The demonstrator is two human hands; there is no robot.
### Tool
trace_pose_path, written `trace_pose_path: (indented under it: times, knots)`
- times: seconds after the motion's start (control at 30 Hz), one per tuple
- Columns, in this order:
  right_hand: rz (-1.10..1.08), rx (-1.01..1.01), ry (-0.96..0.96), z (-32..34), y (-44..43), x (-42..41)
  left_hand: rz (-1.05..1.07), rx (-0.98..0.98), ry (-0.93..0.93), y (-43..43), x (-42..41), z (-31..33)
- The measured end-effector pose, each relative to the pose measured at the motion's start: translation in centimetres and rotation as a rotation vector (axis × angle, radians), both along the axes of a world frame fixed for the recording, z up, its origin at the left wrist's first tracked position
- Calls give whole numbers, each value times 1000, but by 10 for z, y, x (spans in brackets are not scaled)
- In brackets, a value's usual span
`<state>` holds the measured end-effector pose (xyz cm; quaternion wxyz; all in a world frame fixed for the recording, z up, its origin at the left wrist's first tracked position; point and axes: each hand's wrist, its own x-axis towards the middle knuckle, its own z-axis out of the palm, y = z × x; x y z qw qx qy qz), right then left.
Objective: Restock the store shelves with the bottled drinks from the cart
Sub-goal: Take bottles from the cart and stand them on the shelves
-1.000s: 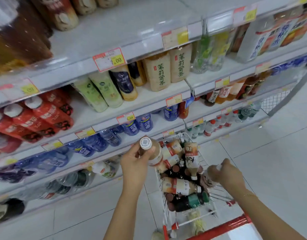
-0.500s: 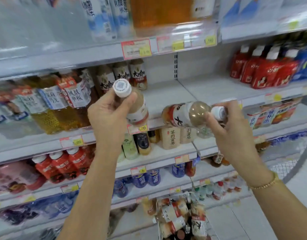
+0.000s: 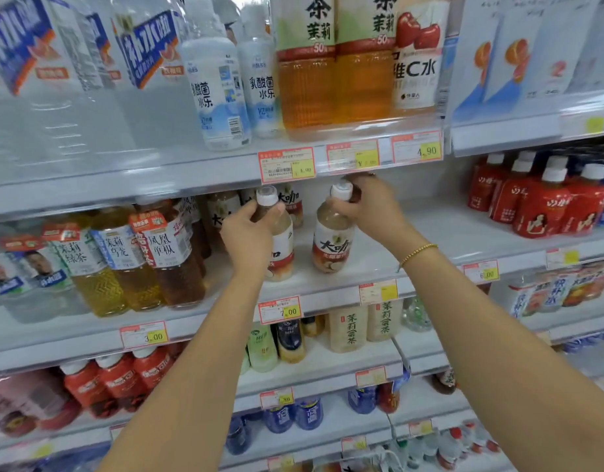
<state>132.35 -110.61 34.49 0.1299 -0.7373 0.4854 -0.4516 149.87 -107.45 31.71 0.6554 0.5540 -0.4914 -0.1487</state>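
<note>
Both white-capped milk-tea bottles, airborne half a second ago, now stand upright on the white shelf [image 3: 413, 233]: left hand [image 3: 248, 233] grips the left bottle [image 3: 280, 240], right hand [image 3: 368, 207] clasps the right bottle [image 3: 333, 240].

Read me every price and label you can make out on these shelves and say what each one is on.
"4.90": price tag under the top shelf.
"7.00": price tag below the bottle in the left hand.
"3.00": tag, lower left.
"大咖": bottle in the right hand.
"维C水": cherry-label bottle.
Other tags: blurred.
</note>
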Motion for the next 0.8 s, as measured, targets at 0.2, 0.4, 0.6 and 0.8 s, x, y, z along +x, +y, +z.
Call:
trace_pose_path:
  times: [0.2,0.4,0.6,0.8]
  knots:
    - [184,314,-354,-27,-50,38,-100,153,-112,-26,9,1]
    - [184,286,-240,-75,-55,22,-158,488,-163,-26,28,-58]
    - [48,346,-177,-99,-67,30,-52,555,-144,-50,25,-65]
    - [81,351,-121,-92,-106,58,59,728,-226,-86,37,-63]
